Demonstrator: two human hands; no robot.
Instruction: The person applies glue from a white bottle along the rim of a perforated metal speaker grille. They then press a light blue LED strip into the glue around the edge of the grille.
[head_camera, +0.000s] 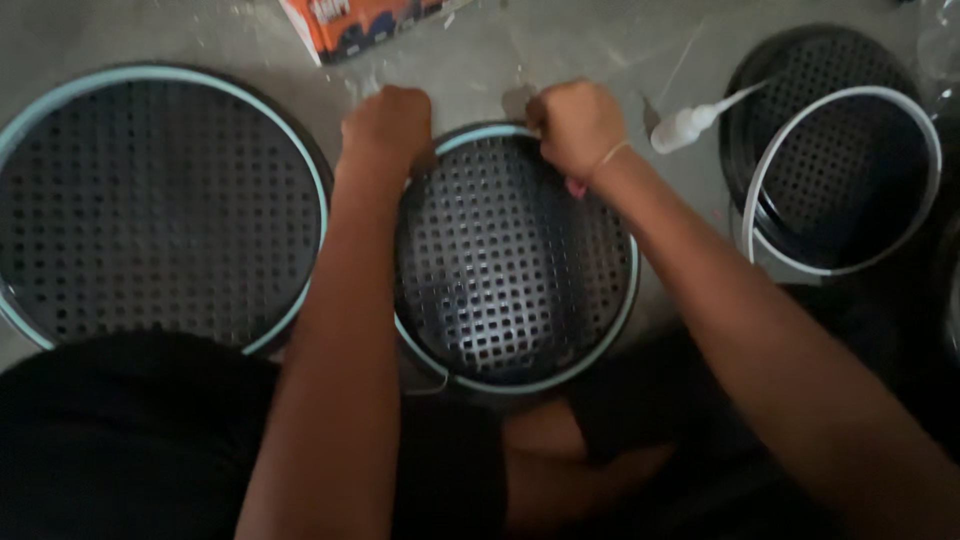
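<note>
Both hands work the far rim of a round black perforated tray edged with a pale teal band (515, 270)

The tray lies flat on the grey floor (560, 50) just beyond the person's dark-clad lap, being round with no long axis; its near edge is partly hidden by the forearms. The left hand (388, 125) is clenched on the tray's far-left rim, the right hand (575, 125) clenched on its far-right rim, fingertips hidden. Left of it lies a larger black perforated tray with a teal band (150, 205), cut off; right, a black tray with a loose white ring (835, 170) and a white nozzle bottle (690, 122). Beyond, an orange carton (350, 22), cut off
</note>
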